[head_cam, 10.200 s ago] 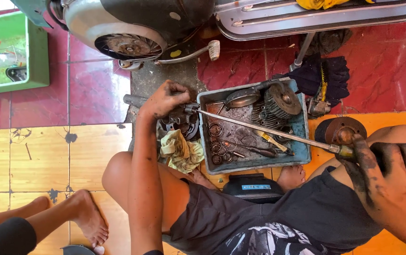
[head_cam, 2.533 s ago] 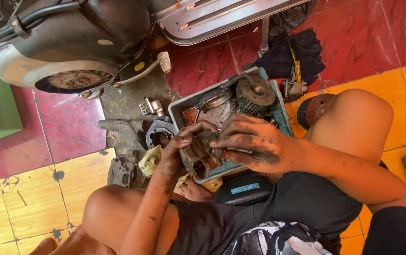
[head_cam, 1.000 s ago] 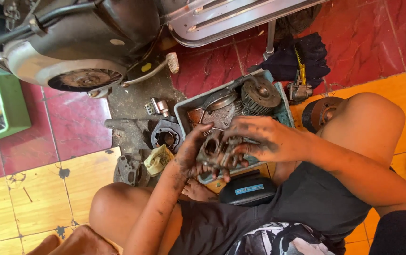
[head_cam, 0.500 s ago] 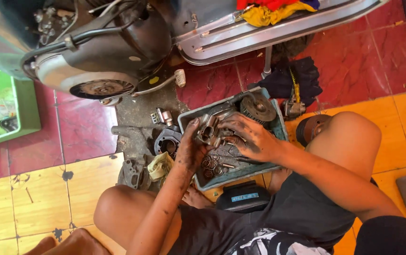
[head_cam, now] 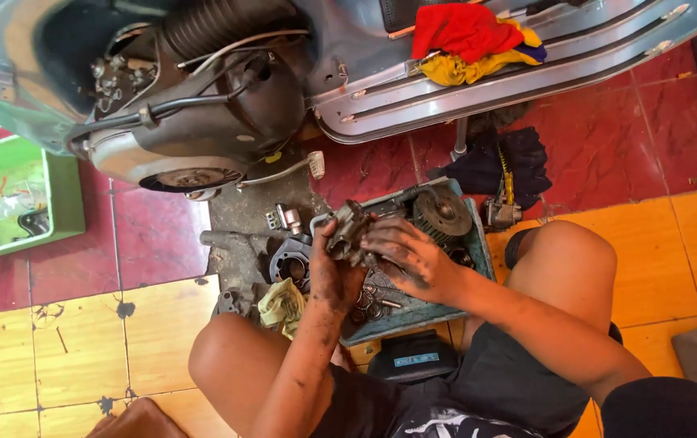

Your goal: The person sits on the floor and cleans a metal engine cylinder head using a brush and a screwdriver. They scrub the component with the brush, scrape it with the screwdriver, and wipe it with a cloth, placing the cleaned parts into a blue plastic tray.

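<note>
Above the blue parts tray (head_cam: 478,243), at the seated person's knees, both hands meet on one greasy metal engine part (head_cam: 350,233). Left hand (head_cam: 332,272) is closed around the part from below and behind, thumb up along its side. Right hand (head_cam: 405,258) grips it from the other side, fingers (head_cam: 381,243) curled over the top; both hands are black with oil. The part is held clear of the tray, just over its near left corner.

Inside the tray lies a toothed round clutch-type wheel (head_cam: 442,212) at the far end, with small rings and loose hardware (head_cam: 373,302) beneath the hands. Left of the tray, on the grey floor patch, sits a dark cylinder-shaped casting (head_cam: 288,261), and just before it a crumpled yellowish rag (head_cam: 282,304). A scooter (head_cam: 227,97) stands beyond, engine side open, with red and yellow cloths (head_cam: 466,40) on its footboard. A dark cloth (head_cam: 519,158) lies by the stand. A green plastic bin (head_cam: 64,203) rests at far left. A black box with a blue label (head_cam: 413,357) lies between the thighs.
</note>
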